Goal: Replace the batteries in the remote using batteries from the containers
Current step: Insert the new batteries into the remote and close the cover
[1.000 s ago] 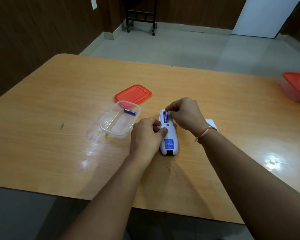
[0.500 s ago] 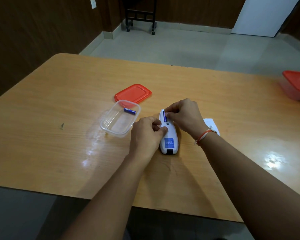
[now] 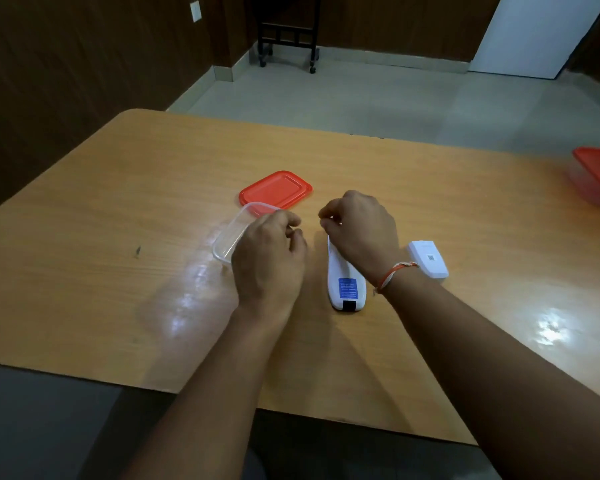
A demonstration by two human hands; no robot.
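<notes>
The white remote lies back-up on the wooden table, its upper end hidden under my right hand. That hand hovers over the battery bay with its fingers curled in, and nothing shows in them. My left hand is over the near right part of the clear open container, fingers loosely bent and apart, with nothing seen in it. It hides the blue battery inside the container. The white battery cover lies right of the remote, beside my right wrist.
The container's red lid lies flat just behind the clear container. A second container with a red lid stands at the table's far right edge. A black wheeled stand is on the floor beyond the table.
My left hand let go of the remote's side and moved left over the clear container. My right hand lifted off the battery bay. The battery cover is now uncovered.
</notes>
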